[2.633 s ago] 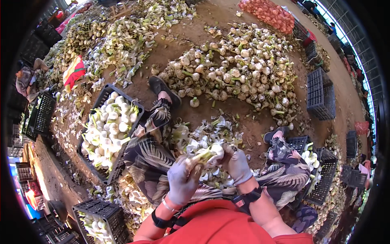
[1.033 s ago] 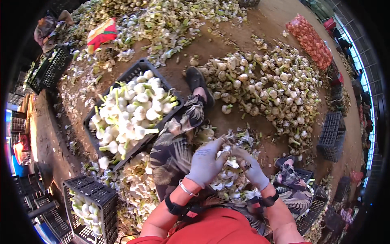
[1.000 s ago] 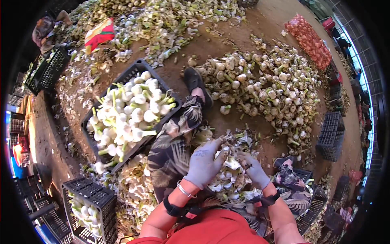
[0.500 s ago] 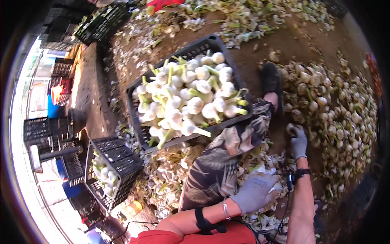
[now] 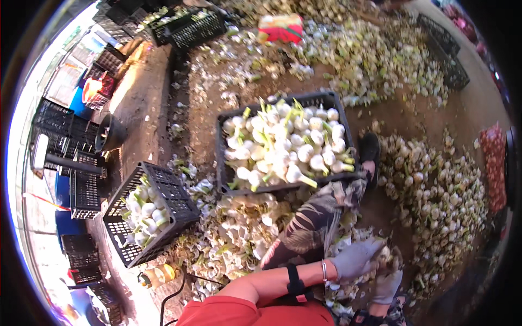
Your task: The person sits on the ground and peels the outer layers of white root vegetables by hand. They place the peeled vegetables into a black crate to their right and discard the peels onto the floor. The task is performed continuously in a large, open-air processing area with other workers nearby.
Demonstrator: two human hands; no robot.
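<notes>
Over the peelings beside my bent leg, my two gloved hands are close together. My left hand (image 5: 354, 261), in a grey glove, curls its fingers against a garlic bulb (image 5: 389, 259) with brownish outer skin. My right hand (image 5: 387, 285), also gloved, closes on the same bulb from below; its fingers are partly blurred. In front of me a black plastic crate (image 5: 222, 168) is heaped with cleaned white garlic bulbs (image 5: 288, 142) with short green stems. To my right spreads a large pile of uncleaned garlic (image 5: 435, 190) on the ground.
Another black crate (image 5: 182, 204) with white garlic bulbs lies tilted at left, near a bottle of yellowish liquid (image 5: 157, 276). Loose peelings (image 5: 234, 233) cover the ground. Further off are a red and yellow bag (image 5: 280, 28), a dark bucket (image 5: 110, 133) and a red mesh sack (image 5: 492, 168).
My right hand has come back from the garlic pile with a bulb and now meets my left hand. The view has shifted, so the crates sit lower and further right.
</notes>
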